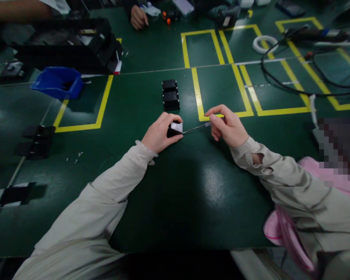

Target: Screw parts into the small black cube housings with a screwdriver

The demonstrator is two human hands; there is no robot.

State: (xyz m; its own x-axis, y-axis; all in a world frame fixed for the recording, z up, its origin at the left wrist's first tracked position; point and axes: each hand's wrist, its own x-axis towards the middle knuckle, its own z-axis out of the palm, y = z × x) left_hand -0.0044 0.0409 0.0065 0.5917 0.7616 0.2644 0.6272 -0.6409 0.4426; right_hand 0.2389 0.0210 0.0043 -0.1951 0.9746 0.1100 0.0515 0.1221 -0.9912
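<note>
My left hand (162,132) is closed around a small black block (173,131) with a pale, shiny face, pinching it between thumb and fingers on the green table. In my right hand (228,126) is a screwdriver (196,127), held by its handle. Its thin metal shaft points left, and the tip meets the block's right side near my left thumb. Just beyond my left hand stand black blocks (170,94) in a short column, with small shiny screws along their sides.
A blue bin (58,82) is at the left, in front of a large black rack (67,46). Several loose screws (76,157) lie nearer me. Black cables (268,74) and a white tape roll (265,44) are at the right. Another person's hand (139,17) rests across the table.
</note>
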